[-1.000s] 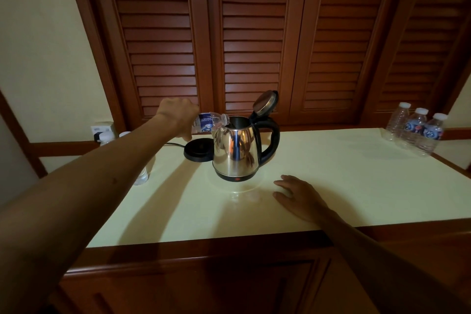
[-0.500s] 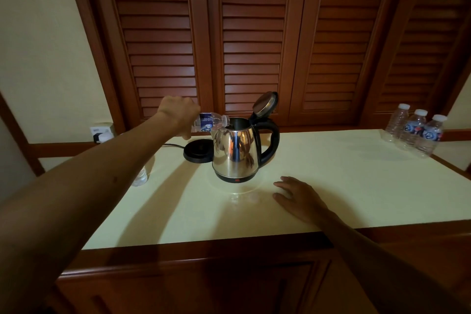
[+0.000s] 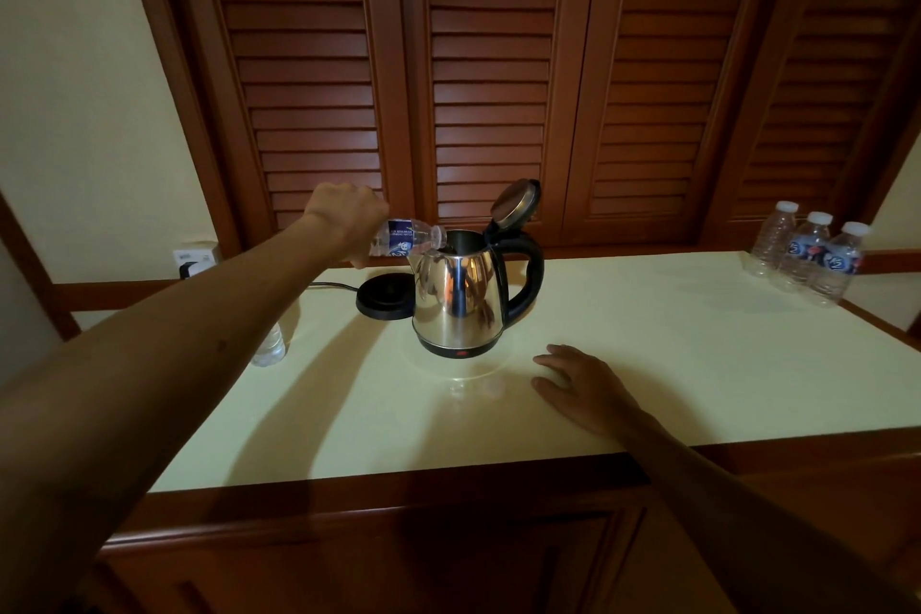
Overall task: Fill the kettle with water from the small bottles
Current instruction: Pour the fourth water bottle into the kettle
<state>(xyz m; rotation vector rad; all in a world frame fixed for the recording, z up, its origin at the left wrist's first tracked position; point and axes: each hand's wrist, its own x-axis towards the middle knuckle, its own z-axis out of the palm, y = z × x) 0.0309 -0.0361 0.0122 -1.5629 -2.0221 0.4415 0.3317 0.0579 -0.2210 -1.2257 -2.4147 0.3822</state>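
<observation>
A steel kettle [image 3: 461, 299] with a black handle stands on the pale countertop [image 3: 648, 364], its lid [image 3: 516, 203] flipped up. My left hand [image 3: 346, 217] grips a small water bottle [image 3: 406, 238] tipped on its side, with the mouth resting at the kettle's open rim. My right hand [image 3: 580, 384] lies flat on the counter in front of the kettle, to its right, fingers spread and holding nothing. Three capped small bottles [image 3: 805, 254] stand together at the far right corner.
The kettle's black base [image 3: 384, 300] sits just left of the kettle, its cord running to a wall socket [image 3: 195, 259]. Another small bottle [image 3: 269, 344] stands at the left, partly hidden by my left arm. Louvred wooden doors [image 3: 488, 65] rise behind the counter.
The view has shifted slightly. My left hand keeps the bottle tipped at the kettle's rim, and my right hand has stayed flat on the counter.
</observation>
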